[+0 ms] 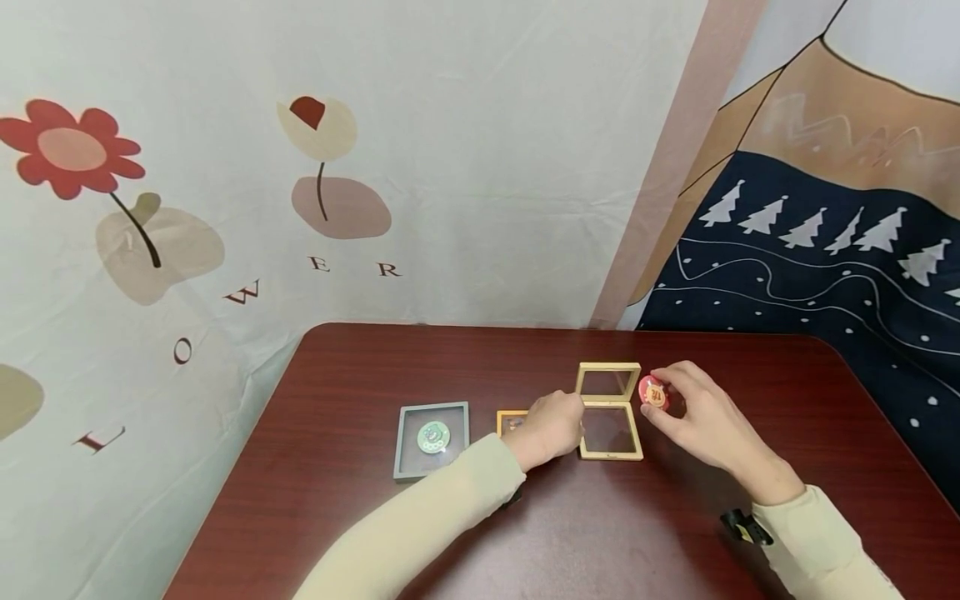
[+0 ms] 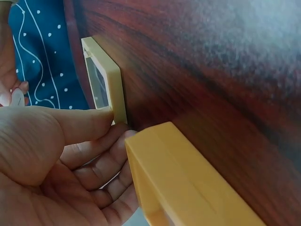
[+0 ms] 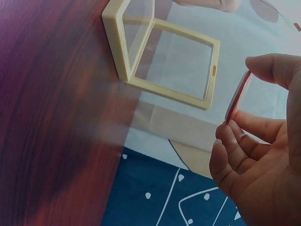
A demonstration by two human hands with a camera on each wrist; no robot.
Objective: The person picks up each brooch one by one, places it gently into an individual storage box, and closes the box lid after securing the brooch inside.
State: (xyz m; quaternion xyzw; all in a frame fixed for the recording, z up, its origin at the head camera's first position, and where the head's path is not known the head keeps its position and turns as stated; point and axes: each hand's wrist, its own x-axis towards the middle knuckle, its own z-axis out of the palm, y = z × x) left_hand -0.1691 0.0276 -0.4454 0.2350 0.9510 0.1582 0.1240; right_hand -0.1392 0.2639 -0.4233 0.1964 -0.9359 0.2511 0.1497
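Observation:
A cream display frame point(image 1: 612, 456) lies open on the table, its hinged lid point(image 1: 609, 367) raised at the back and its clear film bare. My left hand point(image 1: 551, 429) grips the left edge of this frame; in the left wrist view the thumb presses the cream rim point(image 2: 115, 84) with curled fingers beside it. To the right, my right hand point(image 1: 712, 417) pinches a red round disc point(image 1: 654, 392) with a pale printed centre, between thumb and fingertips. The right wrist view shows the disc point(image 3: 238, 98) edge-on, apart from the frame.
A grey display frame point(image 1: 400, 442) with a green round disc point(image 1: 433, 437) inside lies at the left. Between the two, an orange frame point(image 1: 512, 414) is partly hidden by my left hand. A printed cloth point(image 1: 480, 167) hangs behind the brown table point(image 1: 360, 358).

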